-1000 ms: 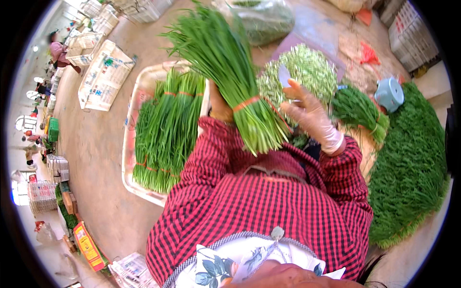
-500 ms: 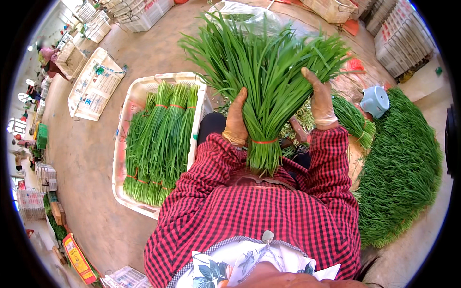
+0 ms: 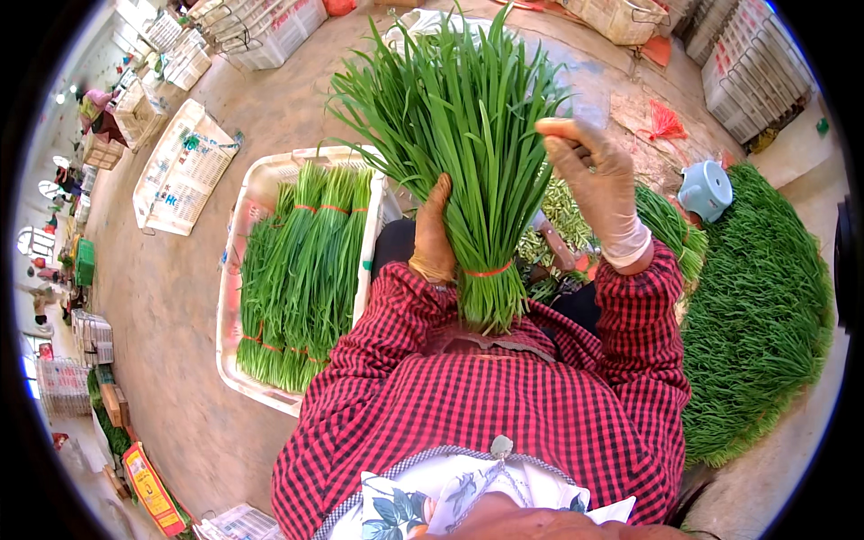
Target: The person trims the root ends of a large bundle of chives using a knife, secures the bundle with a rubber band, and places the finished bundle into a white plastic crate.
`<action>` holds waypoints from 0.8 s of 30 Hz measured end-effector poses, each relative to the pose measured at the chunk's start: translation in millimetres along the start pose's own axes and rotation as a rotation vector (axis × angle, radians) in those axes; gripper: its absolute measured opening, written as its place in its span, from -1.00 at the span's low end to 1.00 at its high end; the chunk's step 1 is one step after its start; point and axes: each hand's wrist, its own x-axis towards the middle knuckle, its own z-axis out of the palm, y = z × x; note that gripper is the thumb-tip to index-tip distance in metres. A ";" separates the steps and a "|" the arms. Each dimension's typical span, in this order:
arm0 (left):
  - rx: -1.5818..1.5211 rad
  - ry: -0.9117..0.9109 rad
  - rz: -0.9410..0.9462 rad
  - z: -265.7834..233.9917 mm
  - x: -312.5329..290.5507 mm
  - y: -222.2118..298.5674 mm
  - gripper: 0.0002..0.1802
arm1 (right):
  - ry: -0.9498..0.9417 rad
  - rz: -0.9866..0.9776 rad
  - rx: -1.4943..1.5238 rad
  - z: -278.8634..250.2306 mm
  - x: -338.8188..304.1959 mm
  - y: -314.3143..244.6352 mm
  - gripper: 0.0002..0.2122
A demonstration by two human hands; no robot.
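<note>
A large bunch of garlic chives [image 3: 468,171] stands upright before my chest, its leaves fanned out at the top. An orange-red band [image 3: 489,270] ties its pale lower stems. My left hand [image 3: 435,236], gloved, is wrapped round the left side of the bunch above the band. My right hand [image 3: 594,175], also gloved, is raised beside the bunch on the right. Its fingers are curled in and pressed together near the leaf edge; whether anything is between them I cannot make out.
On my left a white crate [image 3: 231,297] holds several banded chive bunches [image 3: 301,261]. To the right are a big heap of chives [image 3: 756,324], a light-blue stool [image 3: 706,191] and another banded bunch [image 3: 668,229]. Red bands [image 3: 666,121] lie on the floor; stacked crates [image 3: 756,72] stand behind.
My right hand has come off the leaves and curled its fingers. The leaves on the right have drawn inward, so the bunch is narrower. My left hand still grips it.
</note>
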 end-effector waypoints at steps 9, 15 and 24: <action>0.094 0.071 0.044 0.8 1.4 -5.0 -0.54 | -0.363 0.221 -0.350 23.6 9.1 -1.1 -0.68; 0.027 0.127 0.092 -13.1 8.3 -7.0 -0.56 | -0.256 0.214 -0.103 31.1 -6.4 14.7 -0.68; 0.030 0.221 0.141 -39.0 16.1 11.0 -0.55 | 0.096 0.305 0.305 -76.2 16.8 44.8 -0.54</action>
